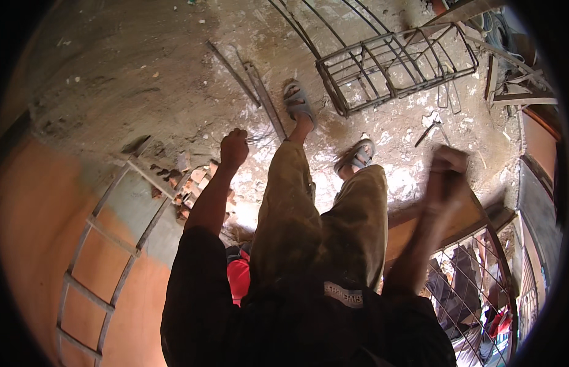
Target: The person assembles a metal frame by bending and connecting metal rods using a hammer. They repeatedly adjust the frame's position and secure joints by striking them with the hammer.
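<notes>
My left hand (234, 148) is closed in a fist, held out to the left of my legs. A bunch of thin wires (260, 138) sticks out from its right side, dark and hair-fine against the floor. My right hand (448, 166) is raised on the right and smeared by motion, so its fingers do not show clearly. Just beyond it on the floor lies a dark tool with two spread legs (432, 129), which looks like pincers. Farther off, a cage of bent steel rebar (388, 70) rests on the ground.
Two long flat bars (263, 98) lie beside my left sandal (296, 98). A wooden ladder (107, 244) leans along the orange wall (27, 244) at left, near broken bricks (195, 183). Wooden pieces (523, 98) stand at far right, above a metal lattice (474, 287). Something red (238, 278) shows behind me.
</notes>
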{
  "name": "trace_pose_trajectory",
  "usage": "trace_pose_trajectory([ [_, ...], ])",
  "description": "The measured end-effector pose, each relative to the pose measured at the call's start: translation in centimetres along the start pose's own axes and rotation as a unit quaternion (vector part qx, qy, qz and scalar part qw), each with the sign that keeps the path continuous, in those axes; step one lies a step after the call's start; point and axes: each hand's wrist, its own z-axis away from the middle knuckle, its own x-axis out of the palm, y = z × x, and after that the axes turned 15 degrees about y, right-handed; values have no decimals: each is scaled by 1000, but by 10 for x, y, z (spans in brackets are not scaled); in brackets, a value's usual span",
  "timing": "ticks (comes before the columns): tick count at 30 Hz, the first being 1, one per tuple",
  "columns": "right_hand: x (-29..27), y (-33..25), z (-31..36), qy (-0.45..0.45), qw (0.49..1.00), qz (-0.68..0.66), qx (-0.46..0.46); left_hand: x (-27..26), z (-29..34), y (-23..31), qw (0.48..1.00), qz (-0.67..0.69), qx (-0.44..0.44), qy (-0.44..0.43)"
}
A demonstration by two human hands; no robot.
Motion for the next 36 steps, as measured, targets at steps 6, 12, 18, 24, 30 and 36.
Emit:
trace_pose_trajectory([
  [6, -12, -142, 54, -66, 729, 492, -472, -25, 14, 63, 999, 27, -16, 25],
  [12, -36, 26, 99, -119, 782, 612, 15, -28, 22, 149, 999, 21, 35, 15],
  [18, -102, 172, 107, -197, 791, 577, -55, -30, 24, 169, 994, 31, 100, -42],
  [24, -106, 174, 87, -223, 628, 727, -164, -38, 9, 178, 987, 43, 93, -124],
  [30, -106, 188, 75, -329, 469, 806, -150, -48, 15, 170, 974, 56, 97, -195],
  [36, -105, 193, 59, -365, 524, 766, -73, -57, 11, 155, 963, 60, 153, -213],
])
